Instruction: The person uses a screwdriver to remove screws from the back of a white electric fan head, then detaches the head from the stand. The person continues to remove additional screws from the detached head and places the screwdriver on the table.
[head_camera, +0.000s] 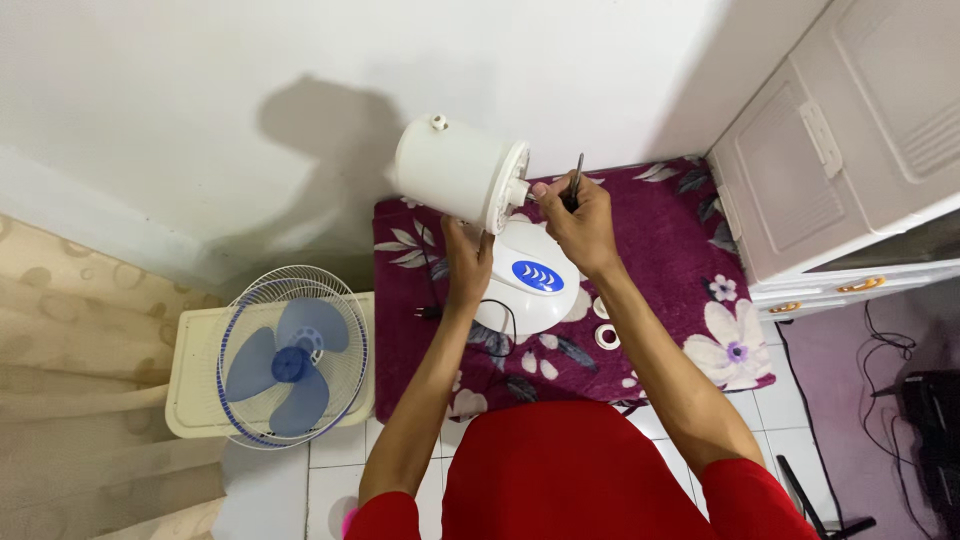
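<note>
A white fan motor housing (450, 172) stands on a white oval fan base (535, 280) with a blue patch, set on a maroon flowered mat (670, 270). My left hand (467, 258) grips the housing from below at its front edge. My right hand (578, 218) holds a thin dark tool (577, 178), a screwdriver by its look, next to the motor shaft at the housing's front. A black cord and plug (430, 313) trail beside the base. Two small white rings (605, 322) lie on the mat to the right of the base.
A wire fan guard with blue blades (290, 355) rests on a cream plastic stool (190, 400) at left. White cabinet (830, 170) at right, black cables (890, 350) on the floor, beige curtain (70, 380) far left, white wall behind.
</note>
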